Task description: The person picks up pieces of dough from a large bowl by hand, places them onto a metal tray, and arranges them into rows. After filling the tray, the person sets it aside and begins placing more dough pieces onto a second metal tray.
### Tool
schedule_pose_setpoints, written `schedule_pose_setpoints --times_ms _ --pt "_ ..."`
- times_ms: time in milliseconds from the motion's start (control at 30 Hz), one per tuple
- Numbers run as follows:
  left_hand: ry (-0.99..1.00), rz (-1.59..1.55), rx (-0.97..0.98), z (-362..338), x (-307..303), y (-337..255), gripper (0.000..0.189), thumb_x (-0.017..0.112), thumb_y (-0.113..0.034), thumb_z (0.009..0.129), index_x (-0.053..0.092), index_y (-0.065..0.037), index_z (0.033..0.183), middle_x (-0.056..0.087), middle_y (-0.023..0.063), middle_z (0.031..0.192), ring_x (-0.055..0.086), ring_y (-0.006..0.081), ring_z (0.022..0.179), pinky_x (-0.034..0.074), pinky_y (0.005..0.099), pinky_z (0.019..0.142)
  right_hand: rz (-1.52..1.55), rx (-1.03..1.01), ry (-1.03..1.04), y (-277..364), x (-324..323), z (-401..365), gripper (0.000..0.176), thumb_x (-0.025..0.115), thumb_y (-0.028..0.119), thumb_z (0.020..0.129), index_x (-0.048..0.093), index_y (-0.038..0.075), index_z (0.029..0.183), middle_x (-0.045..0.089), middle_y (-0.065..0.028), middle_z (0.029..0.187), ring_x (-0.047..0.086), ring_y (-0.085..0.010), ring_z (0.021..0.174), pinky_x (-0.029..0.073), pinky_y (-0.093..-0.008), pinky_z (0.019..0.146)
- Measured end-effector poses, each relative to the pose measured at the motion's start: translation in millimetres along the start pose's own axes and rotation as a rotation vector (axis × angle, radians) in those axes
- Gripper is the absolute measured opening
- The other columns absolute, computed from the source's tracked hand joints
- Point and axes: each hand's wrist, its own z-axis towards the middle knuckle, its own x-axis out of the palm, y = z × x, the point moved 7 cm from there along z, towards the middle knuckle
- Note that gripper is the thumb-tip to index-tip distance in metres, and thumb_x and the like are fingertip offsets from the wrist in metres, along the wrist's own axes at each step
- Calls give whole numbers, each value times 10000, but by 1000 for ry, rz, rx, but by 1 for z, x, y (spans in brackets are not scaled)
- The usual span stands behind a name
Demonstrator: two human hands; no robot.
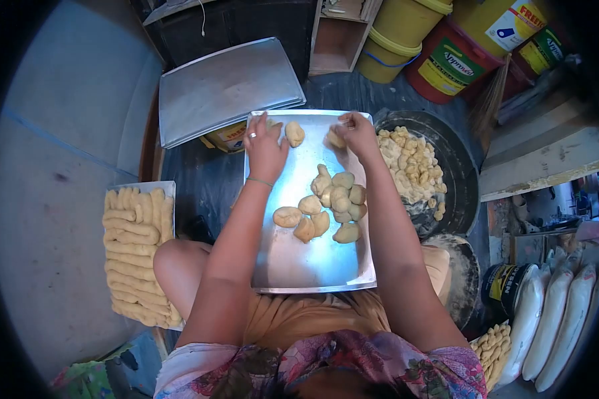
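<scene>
A shallow metal tray [313,266] rests across the person's lap, with a loose cluster of dough pieces [340,199] at its middle. My left hand [266,147], wearing a ring, is at the far left corner, its fingers curved around a partly hidden dough piece [273,126]. Just right of its thumb lies another dough lump [295,133]. At the far right corner my right hand [358,136] pinches a dough piece [337,137], slightly blurred by motion.
To the right, a wide dark basin [460,179] holds many small dough lumps. Rolled dough strips fill a tray [174,193] at left. Stacked metal trays [229,83] sit ahead. Buckets [446,66] stand at the back right, and filled plastic bags [547,322] are at lower right.
</scene>
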Motion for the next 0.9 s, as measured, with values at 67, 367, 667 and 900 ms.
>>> schedule_pose_setpoints --times_ms 67,367,667,900 --pt "80 -36 67 -1 6 -15 316 655 -185 840 702 -134 1149 644 119 1214 406 325 1334 191 577 1115 4 -103 -181 15 5 10 258 726 202 804 684 31 993 682 -165 899 669 -311 864 523 -378 798" --pt "96 100 163 10 50 -10 297 658 -202 854 705 -189 1147 673 74 1192 487 289 1268 195 607 1081 -451 -105 66 17 9 -11 374 698 201 795 638 73 1141 603 -186 1157 634 -372 980 512 -439 855" --pt "123 -36 128 18 43 -60 344 574 -201 893 663 -162 1223 606 128 1306 407 326 1354 144 610 1112 33 127 291 -33 -21 -38 174 744 100 780 681 20 921 673 -40 832 608 -109 771 504 -279 696" --pt "438 -57 192 25 82 -70 294 597 -110 858 694 -173 1128 628 105 1286 532 285 1247 187 586 1097 -442 -191 -84 -17 -15 -11 279 672 151 827 690 85 1097 647 -163 1062 645 -342 943 522 -422 824"
